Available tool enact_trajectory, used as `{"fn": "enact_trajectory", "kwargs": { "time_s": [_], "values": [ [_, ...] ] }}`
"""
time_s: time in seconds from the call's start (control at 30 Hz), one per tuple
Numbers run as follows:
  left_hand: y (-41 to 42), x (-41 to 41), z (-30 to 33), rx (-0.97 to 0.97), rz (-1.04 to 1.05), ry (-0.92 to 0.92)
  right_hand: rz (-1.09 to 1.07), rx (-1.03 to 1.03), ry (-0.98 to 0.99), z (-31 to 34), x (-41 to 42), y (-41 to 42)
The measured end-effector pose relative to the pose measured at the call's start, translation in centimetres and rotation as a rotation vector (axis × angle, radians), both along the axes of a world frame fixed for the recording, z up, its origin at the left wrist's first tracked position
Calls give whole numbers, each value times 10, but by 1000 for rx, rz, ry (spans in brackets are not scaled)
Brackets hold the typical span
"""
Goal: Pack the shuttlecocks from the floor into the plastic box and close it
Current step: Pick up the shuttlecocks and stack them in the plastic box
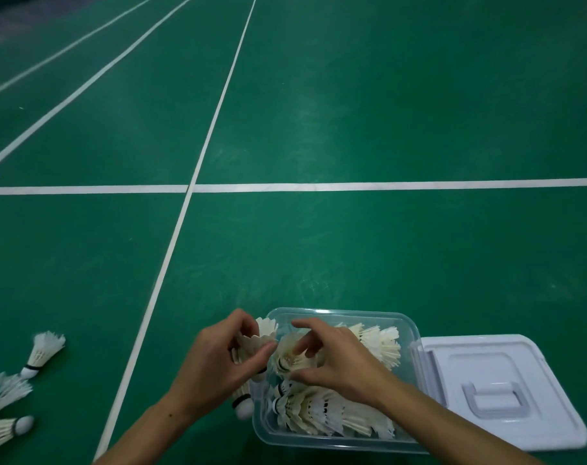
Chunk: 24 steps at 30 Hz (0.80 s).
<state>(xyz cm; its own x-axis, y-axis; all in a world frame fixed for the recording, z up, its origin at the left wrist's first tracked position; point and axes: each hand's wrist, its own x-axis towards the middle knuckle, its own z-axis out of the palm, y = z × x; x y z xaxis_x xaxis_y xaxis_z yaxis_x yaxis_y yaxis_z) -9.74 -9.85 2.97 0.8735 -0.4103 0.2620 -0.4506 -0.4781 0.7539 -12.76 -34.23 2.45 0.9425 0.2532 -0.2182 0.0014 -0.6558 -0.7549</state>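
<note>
A clear plastic box (339,315) stands open on the green floor, holding several white feather shuttlecocks (322,411). My left hand (215,360) grips a stack of shuttlecocks (252,340) at the box's left edge; the stack's cork end (244,408) pokes out below the hand. My right hand (332,357) pinches one shuttlecock (290,359) over the box, right beside the stack. The grey-white lid (496,391) lies flat to the right of the box, handle up.
Three loose shuttlecocks lie on the floor at the far left: one (42,352) standing apart, two more (3,391) (3,429) near the frame edge. White court lines (171,250) cross the green floor ahead.
</note>
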Motion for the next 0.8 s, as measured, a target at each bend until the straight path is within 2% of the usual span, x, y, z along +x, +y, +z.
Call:
{"fn": "enact_trajectory", "kwargs": {
  "time_s": [0.13, 0.2, 0.43, 0.57, 0.8],
  "values": [
    [-5, 5, 7, 138, -116, -59, -152, 245, 35, 36, -5, -18],
    [-13, 7, 16, 206, -182, -132, -143, 315, 45, 51, -6, -21],
    [-36, 10, 34, 345, -343, -266, -74, 240, -6, 46, -2, -18],
    [-35, 11, 30, 304, -331, -198, -112, 277, 17, 37, -5, -25],
    [-9, 13, 30, 132, -113, -145, -327, 187, -5, 18, -13, -55]
  ]
}}
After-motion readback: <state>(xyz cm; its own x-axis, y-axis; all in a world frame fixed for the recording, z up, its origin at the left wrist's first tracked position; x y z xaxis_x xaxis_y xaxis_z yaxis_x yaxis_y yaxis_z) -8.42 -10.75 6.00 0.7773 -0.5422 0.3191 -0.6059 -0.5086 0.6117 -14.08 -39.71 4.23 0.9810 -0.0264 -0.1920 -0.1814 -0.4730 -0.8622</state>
